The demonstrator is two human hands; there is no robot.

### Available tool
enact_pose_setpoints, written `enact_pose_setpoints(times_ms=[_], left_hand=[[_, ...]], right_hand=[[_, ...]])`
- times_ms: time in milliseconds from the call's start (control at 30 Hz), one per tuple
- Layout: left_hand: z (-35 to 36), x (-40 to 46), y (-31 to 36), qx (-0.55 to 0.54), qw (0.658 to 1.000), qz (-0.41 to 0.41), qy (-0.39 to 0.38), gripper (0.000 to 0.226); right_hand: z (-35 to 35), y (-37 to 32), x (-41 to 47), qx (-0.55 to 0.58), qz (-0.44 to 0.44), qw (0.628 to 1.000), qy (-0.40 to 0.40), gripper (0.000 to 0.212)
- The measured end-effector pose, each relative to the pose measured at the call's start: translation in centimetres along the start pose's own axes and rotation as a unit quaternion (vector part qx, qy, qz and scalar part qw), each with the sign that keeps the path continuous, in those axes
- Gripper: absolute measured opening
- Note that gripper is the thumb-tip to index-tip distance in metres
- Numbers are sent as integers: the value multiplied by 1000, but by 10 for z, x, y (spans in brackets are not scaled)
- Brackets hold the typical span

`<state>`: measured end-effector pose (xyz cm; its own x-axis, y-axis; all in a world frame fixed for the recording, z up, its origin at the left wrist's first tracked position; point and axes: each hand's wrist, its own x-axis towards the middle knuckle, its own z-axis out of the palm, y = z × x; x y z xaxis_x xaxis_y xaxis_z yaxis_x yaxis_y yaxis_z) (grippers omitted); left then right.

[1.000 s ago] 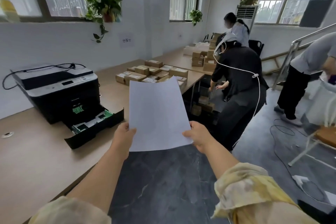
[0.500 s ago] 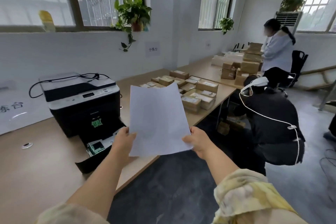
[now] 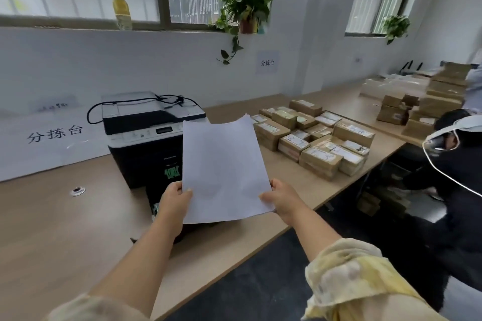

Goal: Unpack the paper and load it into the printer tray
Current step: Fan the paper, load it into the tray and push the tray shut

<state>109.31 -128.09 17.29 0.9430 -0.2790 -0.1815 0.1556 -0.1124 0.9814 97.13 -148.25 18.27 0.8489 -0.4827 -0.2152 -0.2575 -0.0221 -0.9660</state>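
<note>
Head view: long wooden worktop point(image 3: 52, 229) under windows carries printer point(image 3: 146, 138). Paper point(image 3: 224, 169) unpacked, held upright before the printer; left hand point(image 3: 173, 202) and right hand point(image 3: 283, 199) each grip an edge. Tray point(image 3: 156, 207) (mostly hidden) not yet loaded.
</note>
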Motion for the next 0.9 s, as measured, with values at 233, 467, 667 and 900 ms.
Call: enact_pose_setpoints(times_ms=[233,467,667,900], left_hand=[[-3,65,-10,-10,999,-16,45,21],[10,117,-27,-39,990,-42,129,25],[7,134,-48,-74,981,-63,166,13],[-6,132,-78,-119,978,-63,158,23]], right_hand=[[17,-13,93,10,9,997,-75,31],[29,-1,173,7,16,991,-132,29],[46,22,215,-17,23,986,-166,31],[56,51,223,-22,-10,984,-179,30]])
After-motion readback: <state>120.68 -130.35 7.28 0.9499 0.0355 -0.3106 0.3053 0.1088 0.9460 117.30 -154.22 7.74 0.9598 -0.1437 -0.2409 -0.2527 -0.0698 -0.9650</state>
